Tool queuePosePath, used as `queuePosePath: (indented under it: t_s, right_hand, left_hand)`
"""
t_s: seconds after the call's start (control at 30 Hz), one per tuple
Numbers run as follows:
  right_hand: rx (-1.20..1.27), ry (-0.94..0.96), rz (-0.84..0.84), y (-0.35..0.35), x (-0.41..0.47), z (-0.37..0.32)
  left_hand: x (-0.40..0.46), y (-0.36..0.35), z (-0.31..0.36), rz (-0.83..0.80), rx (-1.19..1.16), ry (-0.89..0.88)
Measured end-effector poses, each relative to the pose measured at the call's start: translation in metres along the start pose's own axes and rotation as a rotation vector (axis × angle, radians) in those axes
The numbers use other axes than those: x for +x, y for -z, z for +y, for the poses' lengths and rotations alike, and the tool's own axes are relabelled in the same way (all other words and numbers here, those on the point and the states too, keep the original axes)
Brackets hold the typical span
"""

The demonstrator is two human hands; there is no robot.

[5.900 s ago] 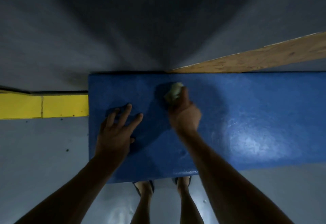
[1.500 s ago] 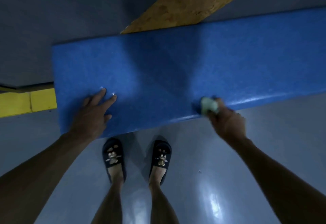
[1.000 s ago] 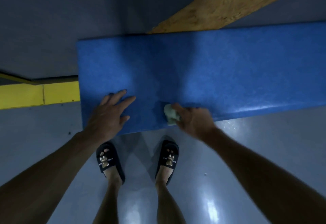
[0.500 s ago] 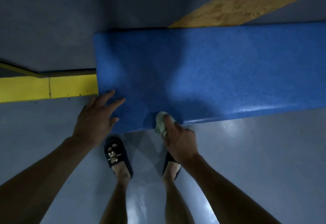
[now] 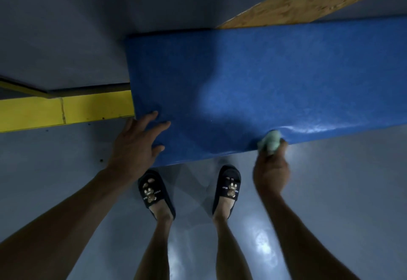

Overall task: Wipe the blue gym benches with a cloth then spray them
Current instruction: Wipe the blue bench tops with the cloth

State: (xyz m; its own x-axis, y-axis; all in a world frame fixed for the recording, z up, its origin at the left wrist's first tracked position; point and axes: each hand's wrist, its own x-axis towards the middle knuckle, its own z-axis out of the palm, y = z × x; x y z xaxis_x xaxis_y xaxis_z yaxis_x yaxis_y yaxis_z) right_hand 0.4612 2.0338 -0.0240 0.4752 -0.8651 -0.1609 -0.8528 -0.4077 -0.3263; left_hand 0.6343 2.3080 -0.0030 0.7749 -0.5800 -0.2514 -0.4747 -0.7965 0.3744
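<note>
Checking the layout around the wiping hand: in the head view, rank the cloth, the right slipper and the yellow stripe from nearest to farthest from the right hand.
1. Cloth, gripped in the right hand.
2. Right slipper, just leftward.
3. Yellow stripe, far left.

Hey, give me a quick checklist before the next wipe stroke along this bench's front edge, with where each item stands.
1. Cloth in the right hand: ok, bunched in the fingers.
2. Cloth touching the blue bench: ok, pressed at the near front edge.
3. Left hand bracing: ok, flat on the bench's left corner, fingers spread.
4. Stroke path clear: ok, nothing lies on the front edge to the right.
5. Feet clear: ok, both slippers stand on the floor under the edge.
6. Spray bottle ready: cannot tell, none in view.
</note>
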Motion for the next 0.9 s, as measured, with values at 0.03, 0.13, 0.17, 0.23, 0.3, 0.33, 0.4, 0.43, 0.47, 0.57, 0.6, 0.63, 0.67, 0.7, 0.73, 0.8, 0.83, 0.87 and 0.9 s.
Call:
queuePosePath:
  t_s: [0.03, 0.13, 0.17, 0.23, 0.3, 0.33, 0.4, 0.43, 0.47, 0.57, 0.6, 0.63, 0.67, 0.7, 0.73, 0.8, 0.83, 0.87, 0.9]
  right_hand:
    - [-0.007, 0.061, -0.02, -0.01, -0.018, -0.012]
    - [-0.003, 0.39, -0.202, -0.018, -0.062, -0.042]
    - [-0.021, 0.515, -0.292, -0.016, -0.068, -0.048]
    - [-0.126, 0.766, -0.359, -0.008, -0.058, -0.05]
    - [-0.22, 0.923, -0.276, 0.003, -0.028, -0.042]
    - [-0.266, 0.908, -0.236, 0.011, -0.012, -0.035]
    - [-0.349, 0.701, -0.165, 0.027, 0.014, -0.02]
    - [-0.369, 0.546, -0.139, 0.032, 0.02, -0.017]
    - [-0.344, 0.38, -0.126, 0.033, 0.019, -0.018]
    - [-0.117, -0.028, -0.093, 0.007, -0.012, -0.045]
    - [-0.048, -0.073, -0.085, -0.005, -0.028, -0.059]
    - [-0.005, -0.051, -0.074, -0.018, -0.046, -0.072]
    - [0.022, 0.035, -0.086, -0.029, -0.066, -0.084]
    - [0.031, 0.16, -0.127, -0.035, -0.083, -0.093]
    - [0.017, 0.304, -0.192, -0.036, -0.096, -0.1]
    - [-0.076, 0.611, -0.291, -0.028, -0.096, -0.1]
    - [-0.126, 0.74, -0.333, -0.022, -0.083, -0.097]
    - [-0.174, 0.845, -0.347, -0.017, -0.064, -0.091]
    - [-0.215, 0.912, -0.307, -0.012, -0.042, -0.083]
  left_hand:
    - [0.0, 0.001, 0.001, -0.004, -0.005, 0.002]
    - [0.001, 0.002, 0.0, -0.006, -0.009, -0.002]
    - [0.001, 0.003, -0.001, -0.013, -0.008, -0.008]
    - [0.003, 0.004, -0.002, -0.023, -0.011, -0.012]
    - [0.003, 0.005, -0.004, -0.03, -0.022, -0.008]
    - [0.004, 0.005, -0.004, -0.029, -0.027, -0.01]
    - [0.005, 0.005, -0.005, -0.033, -0.034, -0.011]
    - [0.005, 0.005, -0.005, -0.039, -0.038, -0.009]
    - [0.006, 0.005, -0.005, -0.042, -0.044, -0.005]
    - [0.005, 0.006, -0.004, -0.042, -0.054, 0.016]
    - [0.006, 0.006, -0.004, -0.051, -0.052, 0.021]
    - [0.007, 0.007, -0.003, -0.062, -0.049, 0.025]
    - [0.007, 0.008, -0.003, -0.074, -0.049, 0.028]
    - [0.008, 0.009, -0.004, -0.077, -0.051, 0.027]
    - [0.008, 0.01, -0.005, -0.074, -0.054, 0.024]
    - [0.008, 0.01, -0.006, -0.075, -0.057, 0.017]
    - [0.008, 0.01, -0.006, -0.075, -0.062, 0.015]
    - [0.008, 0.011, -0.006, -0.072, -0.07, 0.015]
    - [0.008, 0.011, -0.007, -0.07, -0.077, 0.016]
